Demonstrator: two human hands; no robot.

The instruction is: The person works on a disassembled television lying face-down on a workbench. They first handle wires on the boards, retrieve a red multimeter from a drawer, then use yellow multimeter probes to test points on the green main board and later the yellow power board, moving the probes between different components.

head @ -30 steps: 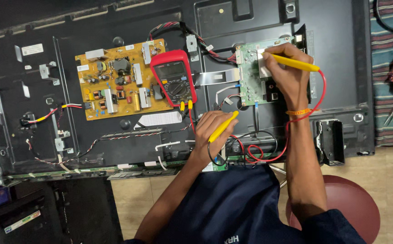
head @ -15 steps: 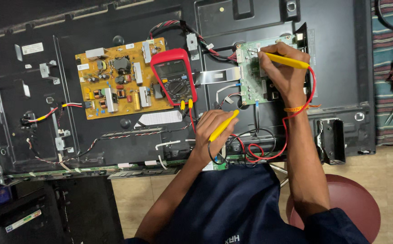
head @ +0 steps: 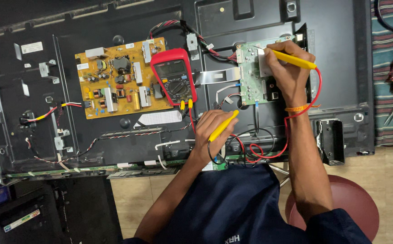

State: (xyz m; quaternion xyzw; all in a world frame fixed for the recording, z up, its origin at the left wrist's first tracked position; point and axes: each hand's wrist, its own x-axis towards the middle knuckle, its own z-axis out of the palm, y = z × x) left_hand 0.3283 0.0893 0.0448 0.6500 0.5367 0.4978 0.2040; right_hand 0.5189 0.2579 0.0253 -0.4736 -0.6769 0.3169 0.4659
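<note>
Right of centre, the right hand (head: 287, 72) pinches a yellow probe (head: 293, 59) on the green circuit board (head: 253, 74). Lower centre, the left hand (head: 212, 131) grips another yellow probe (head: 223, 125) below the red multimeter (head: 174, 82).

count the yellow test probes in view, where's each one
2. One yellow probe is in the right hand, tip on the green circuit board. The other yellow probe is in the left hand, below the red multimeter. None seems hidden.
</note>
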